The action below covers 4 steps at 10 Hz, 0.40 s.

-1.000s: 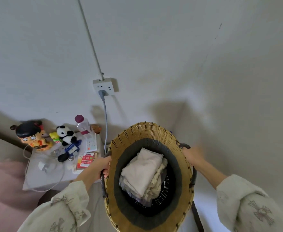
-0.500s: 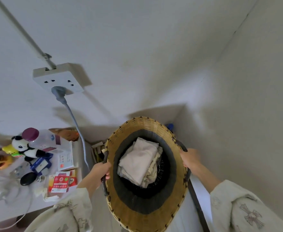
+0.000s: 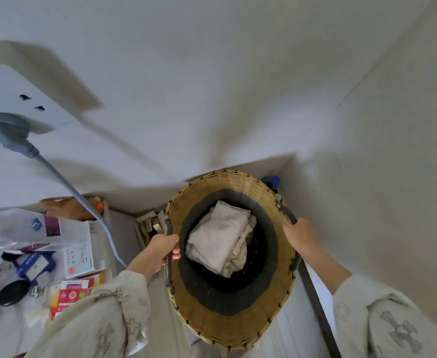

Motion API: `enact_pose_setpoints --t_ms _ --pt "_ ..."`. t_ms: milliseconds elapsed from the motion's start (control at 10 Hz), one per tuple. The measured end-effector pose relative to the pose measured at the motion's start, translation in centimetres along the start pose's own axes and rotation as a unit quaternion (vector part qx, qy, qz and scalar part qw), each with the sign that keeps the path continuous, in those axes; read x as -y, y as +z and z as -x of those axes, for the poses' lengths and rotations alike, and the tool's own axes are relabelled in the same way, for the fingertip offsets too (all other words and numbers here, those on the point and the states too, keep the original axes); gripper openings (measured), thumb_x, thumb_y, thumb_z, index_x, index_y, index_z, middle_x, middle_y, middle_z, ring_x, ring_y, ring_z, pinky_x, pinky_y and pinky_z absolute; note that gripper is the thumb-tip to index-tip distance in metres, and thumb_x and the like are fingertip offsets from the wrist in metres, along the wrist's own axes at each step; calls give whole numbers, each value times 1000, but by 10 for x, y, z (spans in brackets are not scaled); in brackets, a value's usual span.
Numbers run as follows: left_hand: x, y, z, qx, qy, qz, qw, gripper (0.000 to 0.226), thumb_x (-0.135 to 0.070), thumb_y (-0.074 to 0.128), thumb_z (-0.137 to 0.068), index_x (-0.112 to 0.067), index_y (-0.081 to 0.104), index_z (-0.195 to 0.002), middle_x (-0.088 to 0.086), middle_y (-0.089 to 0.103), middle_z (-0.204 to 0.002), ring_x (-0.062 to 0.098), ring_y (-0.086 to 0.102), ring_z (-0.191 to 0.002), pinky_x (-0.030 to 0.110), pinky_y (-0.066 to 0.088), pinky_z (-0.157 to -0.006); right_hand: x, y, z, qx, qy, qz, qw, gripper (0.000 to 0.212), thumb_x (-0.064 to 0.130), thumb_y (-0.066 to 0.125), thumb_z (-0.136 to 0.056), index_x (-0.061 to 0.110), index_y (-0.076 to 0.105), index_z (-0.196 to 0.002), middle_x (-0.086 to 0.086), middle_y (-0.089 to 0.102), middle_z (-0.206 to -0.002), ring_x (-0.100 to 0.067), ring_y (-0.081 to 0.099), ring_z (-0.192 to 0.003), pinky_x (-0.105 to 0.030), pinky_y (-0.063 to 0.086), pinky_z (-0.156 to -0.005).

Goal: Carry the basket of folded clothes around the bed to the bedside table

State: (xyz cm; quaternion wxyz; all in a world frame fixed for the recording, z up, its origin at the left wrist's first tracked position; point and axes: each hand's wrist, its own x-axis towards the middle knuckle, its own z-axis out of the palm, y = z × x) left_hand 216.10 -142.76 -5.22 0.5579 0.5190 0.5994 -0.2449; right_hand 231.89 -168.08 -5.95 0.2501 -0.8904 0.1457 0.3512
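A round woven basket [image 3: 227, 324], tan with a black inner band, hangs in front of me in the room's corner. Folded pale clothes [image 3: 220, 236] lie at its bottom. My left hand [image 3: 160, 251] is closed around the dark handle on the basket's left rim. My right hand [image 3: 301, 237] grips the handle on the right rim. The white bedside table [image 3: 101, 244] stands just left of the basket, its top crowded with small items.
A wall socket [image 3: 18, 99] with a grey plug and cable [image 3: 65, 182] hangs over the table. A plastic bottle [image 3: 29, 228], red packets [image 3: 70, 295] and a black disc [image 3: 12, 293] lie on the table. Walls close in ahead and right. A blue-capped bottle [image 3: 274, 182] sits behind the basket.
My view has moved closer to the wall and lower; the socket and table have slid left and grown larger. The basket stays held in both hands, now deeper in the corner.
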Motion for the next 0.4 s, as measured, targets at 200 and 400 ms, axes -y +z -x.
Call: enact_pose_setpoints --t_ms 200,400 --pt "-6 1 17 16 2 -56 998 34 -15 46 -95 3 45 -124 14 59 -87 22 58 -76 29 48 -70 3 -9 10 67 13 15 998 41 24 47 -95 -2 46 -126 -13 58 -94 -26 59 -85 -35 46 -72" --pt "-28 -10 75 12 53 -109 993 12 -14 45 -94 -10 52 -86 4 51 -79 16 49 -66 23 39 -59 35 -42 49 78 -67 50 993 17 23 46 -94 13 47 -107 -4 48 -86 -15 46 -74 -25 35 -61"
